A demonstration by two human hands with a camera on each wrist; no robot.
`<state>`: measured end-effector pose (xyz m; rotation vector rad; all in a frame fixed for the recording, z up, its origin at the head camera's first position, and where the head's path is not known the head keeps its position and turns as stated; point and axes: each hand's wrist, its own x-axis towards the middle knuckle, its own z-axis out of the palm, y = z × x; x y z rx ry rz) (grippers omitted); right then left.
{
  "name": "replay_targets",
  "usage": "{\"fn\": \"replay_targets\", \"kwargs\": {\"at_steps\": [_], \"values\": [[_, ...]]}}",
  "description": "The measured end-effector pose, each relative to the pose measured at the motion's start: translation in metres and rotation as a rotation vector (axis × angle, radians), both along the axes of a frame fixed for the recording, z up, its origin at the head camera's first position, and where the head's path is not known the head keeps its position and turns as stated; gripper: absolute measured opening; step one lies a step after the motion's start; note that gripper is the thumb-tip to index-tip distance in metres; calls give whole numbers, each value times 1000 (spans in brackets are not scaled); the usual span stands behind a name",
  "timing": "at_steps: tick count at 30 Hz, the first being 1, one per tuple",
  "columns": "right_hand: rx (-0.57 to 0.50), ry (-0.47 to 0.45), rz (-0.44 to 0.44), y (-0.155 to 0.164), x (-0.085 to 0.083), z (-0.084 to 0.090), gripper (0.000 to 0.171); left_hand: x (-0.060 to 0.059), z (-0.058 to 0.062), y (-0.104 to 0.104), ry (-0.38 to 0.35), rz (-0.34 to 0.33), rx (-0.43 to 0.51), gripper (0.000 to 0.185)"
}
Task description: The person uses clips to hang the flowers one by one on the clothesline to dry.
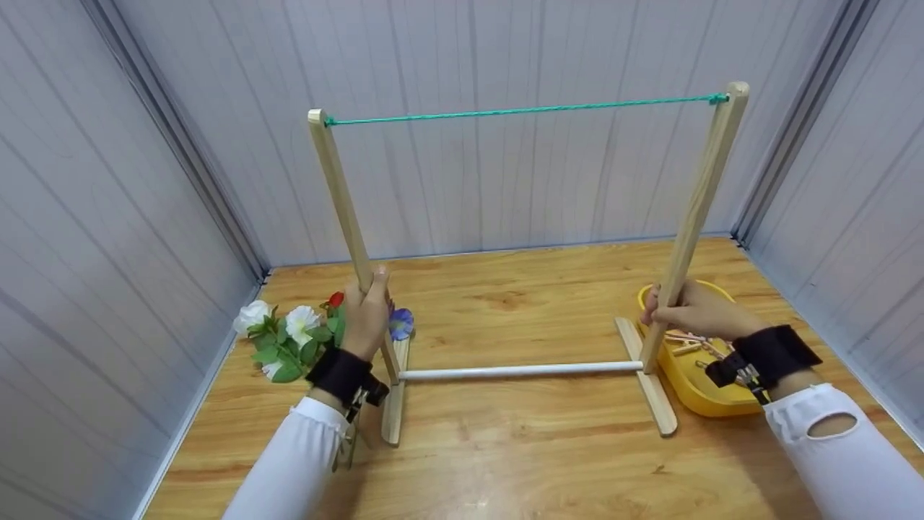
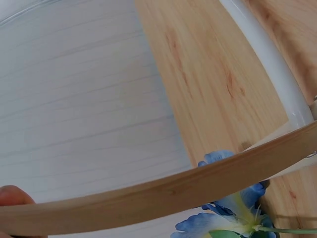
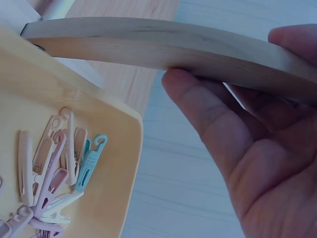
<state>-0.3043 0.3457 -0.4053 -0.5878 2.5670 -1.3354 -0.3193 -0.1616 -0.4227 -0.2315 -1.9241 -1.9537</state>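
A wooden rack stands on the table: two upright posts, a white crossbar (image 1: pixel 520 371) low between them and a green cord (image 1: pixel 520 110) strung across the top. My left hand (image 1: pixel 367 312) grips the left post (image 1: pixel 345 209) low down. My right hand (image 1: pixel 686 309) grips the right post (image 1: pixel 699 202) at about the same height. The left wrist view shows the left post (image 2: pixel 163 196) crossing the frame with a fingertip (image 2: pixel 14 196) at its edge. In the right wrist view my fingers (image 3: pixel 257 148) curl round the right post (image 3: pixel 163 44).
Artificial flowers (image 1: pixel 289 334) lie left of the rack, a blue one (image 2: pixel 233 208) right by the left post. A yellow tray (image 1: pixel 693 390) with several plastic clothes pegs (image 3: pixel 54 173) sits behind the right post. Grey walls close in on three sides.
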Motion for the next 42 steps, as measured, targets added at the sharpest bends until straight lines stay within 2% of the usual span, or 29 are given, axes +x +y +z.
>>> {"fn": "replay_targets", "kwargs": {"at_steps": [9,14,18,22,27,29,34,38,42], "values": [[0,22,59,4,6,-3,8,10,-3,-2,32,24,-75,56],[31,52,104,4,3,-2,8,13,-4,-5,25,43,-75,55],[100,1,130,10,-1,6,28,15,-3,-7,23,57,-82,52],[184,-23,128,22,-7,12,44,17,-4,-9,59,58,-118,42],[246,22,79,34,-19,11,38,18,-9,-12,100,46,-178,15],[292,51,41,36,-24,8,32,19,-13,-14,85,43,-217,9],[396,94,-58,43,-37,-2,23,25,-24,-22,12,99,-364,17],[424,125,-124,51,-48,-12,19,32,-29,-29,-61,134,-491,19],[449,100,-203,60,-57,-20,21,39,-31,-34,-166,106,-636,28]]}}
